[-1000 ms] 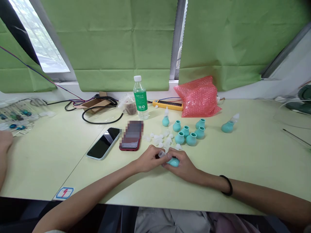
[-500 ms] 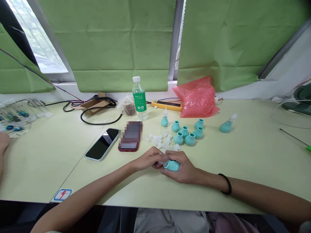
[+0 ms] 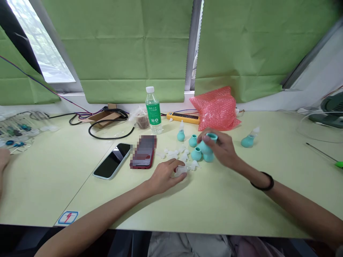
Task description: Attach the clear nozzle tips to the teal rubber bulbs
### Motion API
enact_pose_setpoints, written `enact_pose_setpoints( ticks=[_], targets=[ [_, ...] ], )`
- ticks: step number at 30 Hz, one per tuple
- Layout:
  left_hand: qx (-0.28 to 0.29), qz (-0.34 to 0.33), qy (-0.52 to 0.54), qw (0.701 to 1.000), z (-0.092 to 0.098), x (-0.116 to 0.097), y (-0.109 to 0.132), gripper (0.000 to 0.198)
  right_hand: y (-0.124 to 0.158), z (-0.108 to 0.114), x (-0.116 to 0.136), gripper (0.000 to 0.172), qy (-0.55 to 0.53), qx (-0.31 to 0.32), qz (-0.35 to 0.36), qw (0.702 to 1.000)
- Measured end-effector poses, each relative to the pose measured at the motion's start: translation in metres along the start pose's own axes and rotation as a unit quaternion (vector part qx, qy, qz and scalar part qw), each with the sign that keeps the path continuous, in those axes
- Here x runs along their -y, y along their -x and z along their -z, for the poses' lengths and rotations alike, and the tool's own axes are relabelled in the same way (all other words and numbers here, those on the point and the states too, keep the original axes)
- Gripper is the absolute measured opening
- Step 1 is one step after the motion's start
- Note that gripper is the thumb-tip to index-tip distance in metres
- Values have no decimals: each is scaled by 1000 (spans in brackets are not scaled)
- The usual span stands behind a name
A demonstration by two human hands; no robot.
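Note:
Held in my right hand point(image 3: 221, 146) is a teal squeeze bulb point(image 3: 205, 145), its round mouth facing up, just above the other bulbs. My left hand point(image 3: 166, 175) rests low over the table with thumb and fingers apart around translucent nozzle pieces point(image 3: 181, 170). Several small whitish tips point(image 3: 173, 153) lie scattered just beyond it. Loose teal bulbs point(image 3: 196, 154) stand beside my right hand, which hides some of them. Two bulbs carry clear nozzles: an upright one point(image 3: 180, 134) behind the tips and a leaning one point(image 3: 248, 140) to the right.
Two phones point(image 3: 112, 161) lie left of the tips. A water bottle point(image 3: 154, 112), a yellow device point(image 3: 182, 117) and a red bubble-wrap bag point(image 3: 215, 110) stand along the back. A screwdriver point(image 3: 324, 155) is at far right. Another person's hand point(image 3: 3, 159) shows at the left edge.
My hands have moved apart. The bulb and clear nozzle that were between them are no longer joined there; my right hand has gone up and right to the bulbs, my left stays by the tips.

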State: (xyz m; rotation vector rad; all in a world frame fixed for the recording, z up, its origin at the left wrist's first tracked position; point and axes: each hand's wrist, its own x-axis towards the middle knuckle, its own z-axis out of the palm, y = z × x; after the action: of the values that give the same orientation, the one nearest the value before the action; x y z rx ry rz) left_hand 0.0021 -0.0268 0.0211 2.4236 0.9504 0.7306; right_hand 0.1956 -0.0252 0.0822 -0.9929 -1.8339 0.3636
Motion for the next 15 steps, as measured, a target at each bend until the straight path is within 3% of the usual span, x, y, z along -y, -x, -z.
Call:
enact_pose_setpoints(
  ticks=[2,5,11,15],
  targets=[
    [-14,-62,-122,991,-6,4,2,27,-17,14,-14,30,60,-27,-6,998],
    [-10,-105,-207,973,-12,11,2,28,-35,27,-44,34,159,-25,-13,987],
    [15,-114,-275,955,-15,14,0,30,-51,32,-98,37,267,87,-48,959],
    [29,-108,-291,950,-15,13,0,34,-54,30,-119,35,294,124,-75,945]
  ],
)
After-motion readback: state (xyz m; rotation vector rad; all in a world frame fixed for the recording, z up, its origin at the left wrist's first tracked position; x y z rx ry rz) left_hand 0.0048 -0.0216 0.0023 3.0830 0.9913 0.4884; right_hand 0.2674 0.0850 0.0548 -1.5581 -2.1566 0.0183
